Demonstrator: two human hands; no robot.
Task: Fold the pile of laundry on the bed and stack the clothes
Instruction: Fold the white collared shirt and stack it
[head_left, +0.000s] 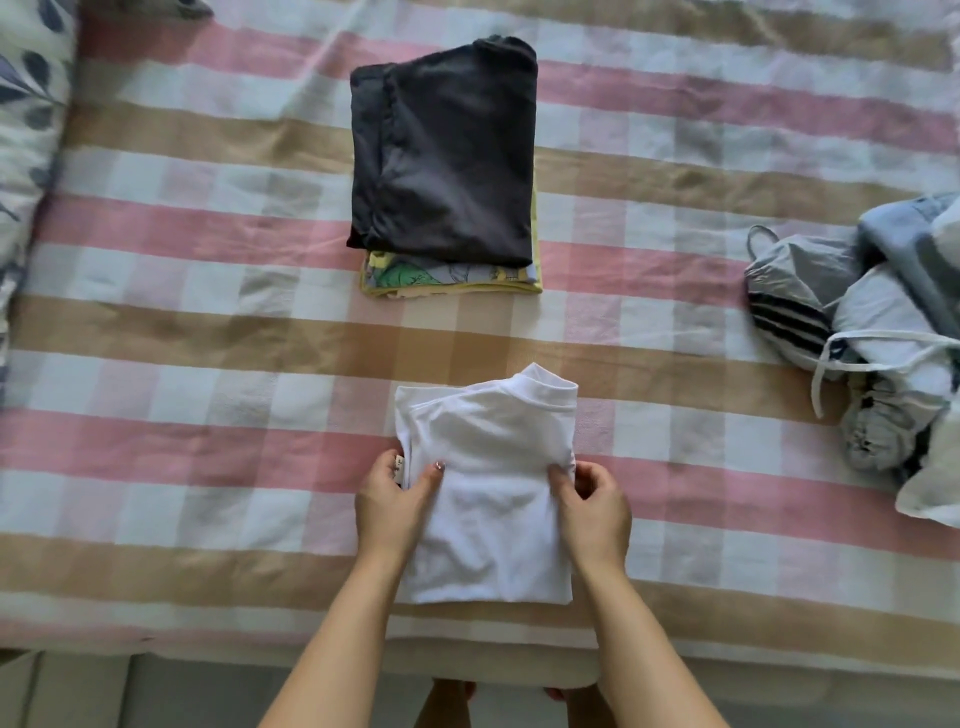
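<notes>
A folded white shirt (493, 467) lies near the front edge of the bed, collar pointing away from me. My left hand (392, 499) grips its left edge, thumb on top and fingers tucked under the fabric. My right hand (592, 501) pinches the right edge in the same way. Farther back in the middle sits a stack of folded clothes: a black garment (447, 156) on top of a yellow printed one (452, 278). An unfolded pile of grey, white and blue laundry (883, 332) lies at the right edge.
The bed is covered by a checked sheet (208, 312) in pink, tan and white. A leaf-print pillow (26, 104) lies at the far left. The bed's front edge and the floor show below my arms.
</notes>
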